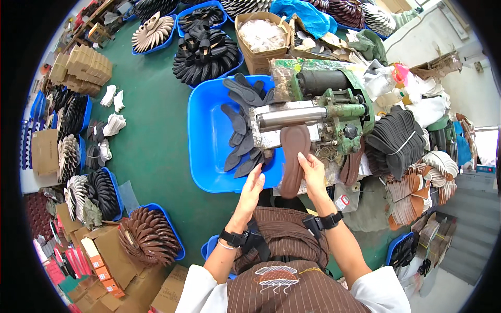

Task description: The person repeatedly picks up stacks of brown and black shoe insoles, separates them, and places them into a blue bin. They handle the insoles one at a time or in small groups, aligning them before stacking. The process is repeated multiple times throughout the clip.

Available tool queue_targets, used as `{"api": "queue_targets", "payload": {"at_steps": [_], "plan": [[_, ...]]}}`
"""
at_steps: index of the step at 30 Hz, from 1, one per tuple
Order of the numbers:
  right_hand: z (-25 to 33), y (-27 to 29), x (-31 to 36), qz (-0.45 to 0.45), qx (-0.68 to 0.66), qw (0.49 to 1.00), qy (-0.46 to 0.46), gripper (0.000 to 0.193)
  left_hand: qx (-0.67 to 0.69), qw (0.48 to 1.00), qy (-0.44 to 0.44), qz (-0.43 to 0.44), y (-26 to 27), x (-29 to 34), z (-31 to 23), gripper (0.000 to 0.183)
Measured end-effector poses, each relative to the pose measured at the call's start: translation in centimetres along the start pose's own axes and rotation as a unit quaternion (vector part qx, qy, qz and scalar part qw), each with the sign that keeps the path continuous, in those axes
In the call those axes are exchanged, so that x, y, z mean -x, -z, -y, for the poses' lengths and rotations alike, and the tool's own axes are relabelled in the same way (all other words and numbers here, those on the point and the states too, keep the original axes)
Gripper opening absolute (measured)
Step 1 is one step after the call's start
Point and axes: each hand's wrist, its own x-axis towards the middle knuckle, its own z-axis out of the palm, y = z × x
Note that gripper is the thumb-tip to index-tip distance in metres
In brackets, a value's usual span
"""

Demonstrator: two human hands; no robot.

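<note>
My right hand (pixel 314 176) pinches a brown insole (pixel 295 143) near its middle, with the thumb on top. The insole stands lengthwise in front of a green machine (pixel 348 128), its far end by the machine's shiny steel roller (pixel 292 118). To its left, my left hand (pixel 251 192) is raised with fingers stretched out and holds nothing. That hand is beside the near rim of a blue basin (pixel 196 141), in which several black insoles (pixel 237 124) lie loosely. Another brown insole (pixel 353 164) rests at the machine's right side.
Bundled black insoles (pixel 396 141) and stacks of brown and white ones (pixel 409 195) are on the right. Behind the machine stands a cardboard box (pixel 255 60). Blue tubs of fanned insoles (pixel 206 57) line the far side and left of the green floor (pixel 151 156).
</note>
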Motion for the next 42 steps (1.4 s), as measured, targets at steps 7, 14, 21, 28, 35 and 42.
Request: {"api": "queue_targets", "payload": {"at_steps": [7, 14, 21, 28, 35, 42], "plan": [[-4.1, 1.2, -1.2, 0.133, 0.085, 0.980, -0.122, 0.021, -0.021, 0.990, 0.027, -0.134, 7.7, 1.9, 0.1, 0.049], [-17.4, 2.4, -8.5, 0.118, 0.269, 0.948, -0.122, 0.031, -0.213, 0.926, -0.050, -0.307, 19.8, 4.6, -0.5, 0.042], [-29.4, 2.1, -17.2, -0.020, 0.278, 0.957, -0.076, 0.087, -0.316, 0.904, -0.001, -0.287, 27.1, 2.4, 7.6, 0.043], [-24.7, -6.2, -25.9, -0.208, 0.382, 0.899, -0.046, 0.103, -0.217, 0.929, 0.185, -0.235, 32.2, -2.1, 12.4, 0.050], [-26.6, -9.2, -35.7, -0.227, 0.298, 0.924, -0.076, 0.102, -0.125, 0.930, 0.220, -0.267, 37.0, -2.9, 14.8, 0.041], [-29.0, -17.1, -35.9, -0.023, 0.297, 0.954, -0.026, 0.075, 0.007, 0.949, 0.149, -0.279, 39.5, -6.7, 16.0, 0.061]]}}
